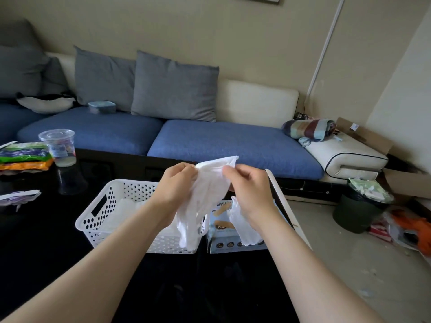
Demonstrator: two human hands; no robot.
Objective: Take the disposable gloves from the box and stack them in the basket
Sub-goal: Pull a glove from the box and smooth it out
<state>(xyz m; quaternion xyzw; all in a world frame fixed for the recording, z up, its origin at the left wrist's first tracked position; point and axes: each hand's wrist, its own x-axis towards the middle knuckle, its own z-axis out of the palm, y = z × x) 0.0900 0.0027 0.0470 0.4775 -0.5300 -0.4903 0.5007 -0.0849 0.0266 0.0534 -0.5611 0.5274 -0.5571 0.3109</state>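
A thin white disposable glove (205,201) hangs between my two hands above the table. My left hand (175,187) pinches its cuff on the left and my right hand (249,190) pinches it on the right. The glove's fingers dangle over the right end of the white perforated basket (102,206), where other gloves (126,210) lie. Right of the basket stands the light blue glove box (221,238), with another glove (245,227) sticking out of its top.
The black table (46,241) carries a clear plastic cup (58,146) and snack packets (23,157) at the far left. A blue sofa (210,141) runs behind. On the floor at right stand a dark bin (356,213) and cardboard.
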